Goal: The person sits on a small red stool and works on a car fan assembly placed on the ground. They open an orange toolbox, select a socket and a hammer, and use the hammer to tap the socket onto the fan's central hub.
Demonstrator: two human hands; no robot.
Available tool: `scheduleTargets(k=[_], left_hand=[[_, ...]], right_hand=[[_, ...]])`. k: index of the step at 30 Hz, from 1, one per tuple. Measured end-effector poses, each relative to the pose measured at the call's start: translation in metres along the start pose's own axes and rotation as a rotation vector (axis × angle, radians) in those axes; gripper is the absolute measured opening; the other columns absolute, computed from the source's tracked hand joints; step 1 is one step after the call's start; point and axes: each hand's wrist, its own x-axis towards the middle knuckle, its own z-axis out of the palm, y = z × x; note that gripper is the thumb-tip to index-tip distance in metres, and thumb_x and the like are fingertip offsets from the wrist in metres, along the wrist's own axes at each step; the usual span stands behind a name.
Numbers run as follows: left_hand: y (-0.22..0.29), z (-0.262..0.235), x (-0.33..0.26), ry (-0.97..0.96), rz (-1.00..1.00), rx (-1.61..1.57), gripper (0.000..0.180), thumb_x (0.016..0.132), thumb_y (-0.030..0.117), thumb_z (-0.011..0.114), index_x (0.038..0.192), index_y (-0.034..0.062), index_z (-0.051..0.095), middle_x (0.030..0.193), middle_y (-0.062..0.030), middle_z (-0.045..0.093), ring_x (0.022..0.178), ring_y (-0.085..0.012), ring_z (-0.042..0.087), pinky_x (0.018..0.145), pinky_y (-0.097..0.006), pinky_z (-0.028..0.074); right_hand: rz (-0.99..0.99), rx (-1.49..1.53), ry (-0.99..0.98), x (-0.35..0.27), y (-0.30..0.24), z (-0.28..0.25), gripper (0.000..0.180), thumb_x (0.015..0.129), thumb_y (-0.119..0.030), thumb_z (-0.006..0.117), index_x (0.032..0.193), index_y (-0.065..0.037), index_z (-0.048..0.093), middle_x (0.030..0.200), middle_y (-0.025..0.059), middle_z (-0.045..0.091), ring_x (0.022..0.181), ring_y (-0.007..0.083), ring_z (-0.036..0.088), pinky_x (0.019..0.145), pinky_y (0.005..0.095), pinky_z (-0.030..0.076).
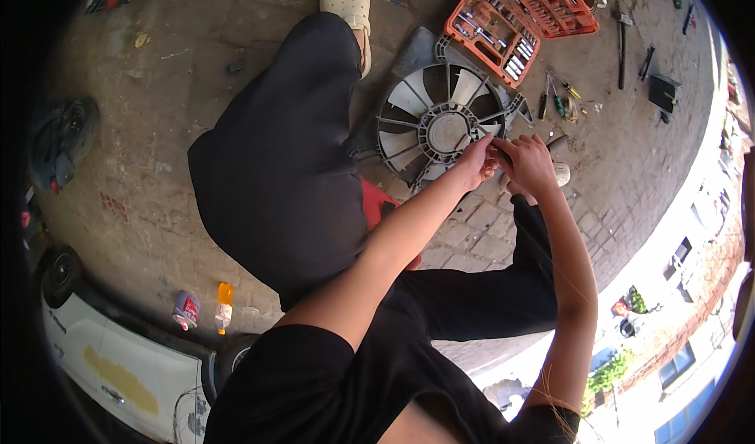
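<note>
A grey plastic radiator fan (pixel 440 125) in its round shroud lies on the brick ground between my legs. My left hand (pixel 476 161) and my right hand (pixel 528 162) meet at the fan's right rim, fingers pinched together on a small part there. What the fingertips grip is too small to make out. Both forearms reach forward from the lower edge. My black trousers (pixel 275 169) cover the left knee beside the fan.
An open orange socket set case (pixel 519 15) lies beyond the fan. Screwdrivers (pixel 557 98) and other hand tools (pixel 621 43) are scattered to the right. A white clog (pixel 348 3) is on my left foot. An orange bottle (pixel 224 306) and a small can (pixel 185 309) stand by a white car (pixel 118 365).
</note>
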Motion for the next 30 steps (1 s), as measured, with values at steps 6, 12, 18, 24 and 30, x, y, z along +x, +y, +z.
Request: scheduleTargets(k=[6,12,18,24,30], left_hand=[[0.003,0.024,0.011,0.049,0.049,-0.294,0.034,0.101,0.037,0.041,0.083,0.0123,0.053,0.070,0.0012,0.054,0.061,-0.0112,0.053,0.049,-0.024,0.041],[-0.015,0.007,0.052,-0.014,0.127,-0.382,0.032,0.100,0.028,0.039,0.076,0.0125,0.053,0.074,-0.0011,0.059,0.072,-0.0165,0.058,0.071,-0.032,0.049],[-0.015,0.006,0.063,-0.008,0.148,-0.421,0.030,0.096,0.025,0.041,0.071,0.0136,0.051,0.068,0.0000,0.056,0.067,-0.0155,0.056,0.065,-0.031,0.047],[-0.012,0.012,0.056,0.060,0.157,-0.356,0.029,0.094,0.025,0.044,0.067,0.0148,0.050,0.065,0.0011,0.054,0.064,-0.0150,0.054,0.061,-0.032,0.046],[-0.001,0.011,0.047,0.061,0.072,-0.244,0.026,0.092,0.024,0.045,0.069,0.0141,0.050,0.068,-0.0005,0.054,0.066,-0.0163,0.054,0.064,-0.034,0.047]], right_hand=[[0.032,0.133,0.100,0.004,0.007,0.023,0.021,0.085,-0.027,0.064,0.102,-0.015,0.066,0.069,0.0085,0.065,0.065,0.0285,0.064,0.058,0.0404,0.051],[0.215,0.221,0.168,0.002,0.003,0.032,0.019,0.087,-0.029,0.062,0.102,-0.019,0.068,0.062,0.0113,0.064,0.057,0.0314,0.064,0.054,0.0422,0.051],[0.305,0.246,0.137,0.007,0.004,0.031,0.022,0.081,-0.026,0.063,0.101,-0.019,0.071,0.066,0.0121,0.066,0.060,0.0322,0.065,0.057,0.0431,0.052],[0.403,0.283,0.209,0.007,-0.009,0.030,0.022,0.079,-0.028,0.065,0.099,-0.020,0.072,0.069,0.0132,0.067,0.063,0.0332,0.065,0.060,0.0438,0.053],[0.539,0.267,0.227,0.008,-0.018,0.040,0.025,0.077,-0.030,0.066,0.099,-0.021,0.074,0.071,0.0142,0.068,0.065,0.0346,0.066,0.063,0.0437,0.053]])
